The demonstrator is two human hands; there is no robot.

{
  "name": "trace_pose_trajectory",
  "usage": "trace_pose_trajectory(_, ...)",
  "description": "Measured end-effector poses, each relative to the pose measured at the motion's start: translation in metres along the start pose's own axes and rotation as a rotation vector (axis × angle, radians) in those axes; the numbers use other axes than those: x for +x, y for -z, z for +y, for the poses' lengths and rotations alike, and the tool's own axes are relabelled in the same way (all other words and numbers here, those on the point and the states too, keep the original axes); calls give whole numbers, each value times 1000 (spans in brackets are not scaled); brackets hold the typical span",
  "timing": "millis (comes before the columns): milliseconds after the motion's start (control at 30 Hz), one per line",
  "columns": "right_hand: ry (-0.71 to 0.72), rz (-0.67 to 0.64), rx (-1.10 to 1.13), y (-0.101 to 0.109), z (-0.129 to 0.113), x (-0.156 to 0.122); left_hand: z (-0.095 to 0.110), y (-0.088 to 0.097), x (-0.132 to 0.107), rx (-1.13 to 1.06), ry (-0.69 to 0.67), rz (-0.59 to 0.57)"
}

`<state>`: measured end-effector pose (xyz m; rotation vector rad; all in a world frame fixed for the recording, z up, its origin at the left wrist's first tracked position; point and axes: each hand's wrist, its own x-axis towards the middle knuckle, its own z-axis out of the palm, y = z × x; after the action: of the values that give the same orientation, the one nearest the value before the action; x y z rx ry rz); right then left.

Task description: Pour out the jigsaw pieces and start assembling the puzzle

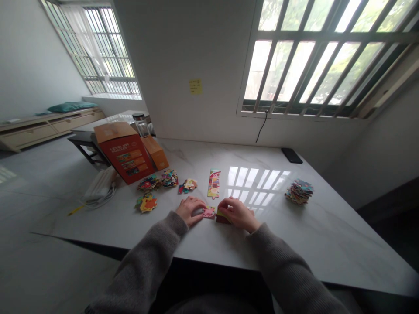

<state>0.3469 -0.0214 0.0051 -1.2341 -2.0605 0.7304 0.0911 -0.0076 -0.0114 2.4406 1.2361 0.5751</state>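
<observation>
On the white marble table (321, 244), my left hand (190, 209) presses with curled fingers on a pink puzzle piece (208, 213). My right hand (236, 213) is closed over a red-and-yellow puzzle piece (222, 217) that touches the pink one. Both hands sit near the table's front edge. Just beyond them lies a joined strip of puzzle pieces (214, 183), lying lengthwise away from me.
Loose puzzle piles (158, 181) lie to the left, with a small cluster (146, 203) nearer me and another (187, 185). A stack of pieces (299, 192) sits right. An orange-red puzzle box (125, 151), a glass jar (140, 123) and a black phone (291, 155) stand farther back.
</observation>
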Motion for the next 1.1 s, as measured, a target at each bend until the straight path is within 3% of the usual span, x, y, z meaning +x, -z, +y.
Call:
trace_pose_trajectory(167,24,8,-69,-5,-7,-2,-11,3,0,8,-11,86)
trace_pose_trajectory(300,-4,43,-104,-1,-9,-3,-5,1,1,47,54,148)
trace_pose_trajectory(433,-12,61,-108,-1,-8,-4,12,-5,1,166,61,111)
trace_pose_trajectory(567,14,74,-105,-14,-8,-3,19,-7,-1,204,45,70)
trace_pose_trajectory(700,119,55,-177,-24,-9,-3,11,-2,-4,176,79,56)
trace_pose_trajectory(867,170,101,-271,-11,-9,-10,-3,4,-11,139,83,25)
trace_pose_trajectory(1100,264,-177,-370,-3,-29,-31,-9,3,-15,130,72,31)
